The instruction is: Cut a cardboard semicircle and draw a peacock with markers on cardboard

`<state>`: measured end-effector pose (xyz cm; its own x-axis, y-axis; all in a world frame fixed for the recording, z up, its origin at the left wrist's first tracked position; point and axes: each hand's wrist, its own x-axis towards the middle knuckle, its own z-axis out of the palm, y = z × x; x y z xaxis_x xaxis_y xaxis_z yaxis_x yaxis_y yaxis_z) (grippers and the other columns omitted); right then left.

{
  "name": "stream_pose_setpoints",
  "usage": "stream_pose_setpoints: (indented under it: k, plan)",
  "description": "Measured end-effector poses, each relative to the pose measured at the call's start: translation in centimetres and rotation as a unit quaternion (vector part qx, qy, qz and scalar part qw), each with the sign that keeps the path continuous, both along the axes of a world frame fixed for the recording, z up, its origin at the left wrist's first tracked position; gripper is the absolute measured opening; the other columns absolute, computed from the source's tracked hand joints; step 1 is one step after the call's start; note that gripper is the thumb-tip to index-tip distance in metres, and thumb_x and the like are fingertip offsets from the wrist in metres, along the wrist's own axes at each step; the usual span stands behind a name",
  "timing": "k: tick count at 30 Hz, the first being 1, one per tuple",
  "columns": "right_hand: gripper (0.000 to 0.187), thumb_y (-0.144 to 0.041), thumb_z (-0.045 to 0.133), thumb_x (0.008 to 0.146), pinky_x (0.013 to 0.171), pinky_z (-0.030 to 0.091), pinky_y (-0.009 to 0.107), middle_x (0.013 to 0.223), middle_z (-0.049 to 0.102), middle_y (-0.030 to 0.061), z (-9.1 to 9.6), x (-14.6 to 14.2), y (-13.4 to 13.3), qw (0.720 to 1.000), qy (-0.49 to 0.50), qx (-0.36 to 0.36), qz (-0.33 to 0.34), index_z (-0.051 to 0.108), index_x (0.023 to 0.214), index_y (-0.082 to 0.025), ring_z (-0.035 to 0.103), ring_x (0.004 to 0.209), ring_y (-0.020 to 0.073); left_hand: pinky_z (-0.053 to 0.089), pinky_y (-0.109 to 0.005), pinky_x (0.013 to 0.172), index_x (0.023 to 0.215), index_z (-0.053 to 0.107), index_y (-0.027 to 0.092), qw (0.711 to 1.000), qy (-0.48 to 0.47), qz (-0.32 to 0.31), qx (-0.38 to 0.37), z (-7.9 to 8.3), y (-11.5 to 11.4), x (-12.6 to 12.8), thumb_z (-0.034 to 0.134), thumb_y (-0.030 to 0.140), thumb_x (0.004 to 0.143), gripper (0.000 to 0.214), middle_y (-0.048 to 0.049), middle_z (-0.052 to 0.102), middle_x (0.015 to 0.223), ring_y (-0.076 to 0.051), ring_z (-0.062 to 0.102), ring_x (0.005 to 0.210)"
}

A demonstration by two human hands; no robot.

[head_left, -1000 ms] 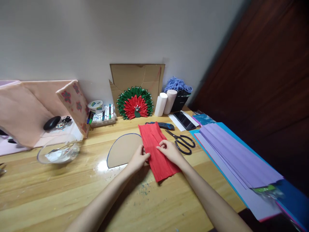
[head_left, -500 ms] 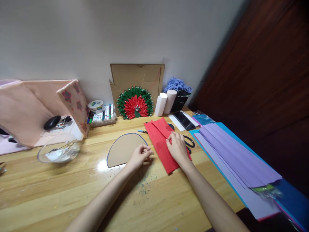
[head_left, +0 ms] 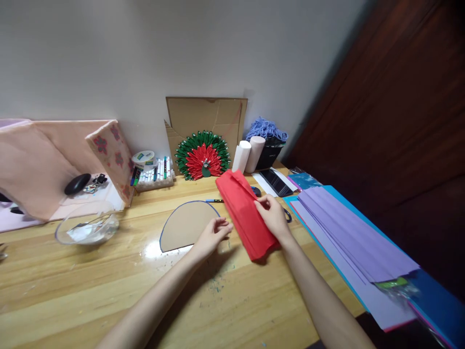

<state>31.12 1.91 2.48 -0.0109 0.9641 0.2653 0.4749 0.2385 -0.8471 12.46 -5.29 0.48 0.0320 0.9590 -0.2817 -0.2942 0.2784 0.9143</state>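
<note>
My right hand [head_left: 273, 216] grips a folded sheet of red crepe paper [head_left: 244, 215] by its right edge, lifting that edge off the wooden table [head_left: 109, 291]. My left hand [head_left: 214, 233] hovers just left of the paper with fingers loosely curled and nothing in them, over the corner of a cardboard semicircle [head_left: 185, 225] outlined in blue. A blue pen [head_left: 213, 200] lies beside the paper's far end. Black scissors [head_left: 287, 215] are mostly hidden behind my right hand.
A red and green peacock fan [head_left: 202, 156] leans on cardboard [head_left: 207, 114] at the wall. White rolls [head_left: 247, 154], a marker tray [head_left: 154, 175], a glass bowl [head_left: 87, 228], pink fabric [head_left: 39, 160] and stacked purple and blue paper sheets [head_left: 356, 237] surround the work spot.
My right hand has dragged the red paper rightward off the cardboard semicircle and raised its edge. My left hand has let go of the paper and stayed near the semicircle.
</note>
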Motion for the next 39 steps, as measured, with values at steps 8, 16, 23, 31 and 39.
stream_pose_setpoints:
  k: [8,16,23,31,39]
  plan:
    - [0.028,-0.042,0.064,0.07,0.065,0.044,0.025,0.07,0.056,0.0002,1.1,-3.4,-2.8,0.97,0.201,-0.083,0.107,0.05,0.072,-0.019,0.054,0.067,0.0143,0.048,-0.035,0.083,0.107,0.054,0.012,0.994,-0.09,0.028,0.048,3.2,-0.8,-0.3,0.07,0.036,0.067,0.049,-0.0145,0.061,0.114,-0.025,0.06,0.096]
    - [0.03,-0.044,0.07,0.062,0.062,0.044,0.025,0.068,0.064,0.0001,0.0,-3.2,-2.5,0.932,0.289,-0.201,0.092,0.06,0.071,-0.018,0.058,0.066,0.0149,0.046,-0.024,0.064,0.093,0.057,0.014,0.995,-0.034,0.089,0.009,3.7,-0.3,-1.3,0.058,0.023,0.066,0.028,-0.0056,0.067,0.096,-0.021,0.061,0.085]
    - [0.031,-0.039,0.075,0.056,0.068,0.048,0.027,0.079,0.07,0.0044,-0.6,-2.9,-2.1,0.893,0.312,-0.302,0.118,0.07,0.075,-0.016,0.064,0.074,0.0171,0.036,-0.018,0.045,0.074,0.055,0.016,0.991,-0.053,0.117,-0.028,3.4,-0.1,-1.7,0.051,0.02,0.064,0.011,0.0043,0.057,0.058,-0.009,0.051,0.049]
    - [0.032,-0.032,0.08,0.05,0.067,0.05,0.024,0.077,0.07,0.0038,0.0,-3.2,-2.3,0.866,0.356,-0.33,0.117,0.069,0.075,-0.015,0.064,0.069,0.0143,0.049,-0.032,0.075,0.098,0.058,0.013,0.996,-0.03,0.076,0.023,3.6,-0.4,-1.6,0.077,0.033,0.057,0.049,-0.0123,0.065,0.103,-0.023,0.062,0.087]
    - [0.03,-0.028,0.079,0.05,0.053,0.043,0.02,0.059,0.062,-0.0025,-0.3,-3.3,-2.3,0.874,0.357,-0.313,0.098,0.059,0.067,-0.015,0.056,0.053,0.0085,0.05,-0.037,0.077,0.091,0.061,0.011,0.995,0.023,0.1,0.0,2.9,-0.2,-2.4,0.079,0.033,0.054,0.046,-0.0141,0.066,0.101,-0.026,0.063,0.086]
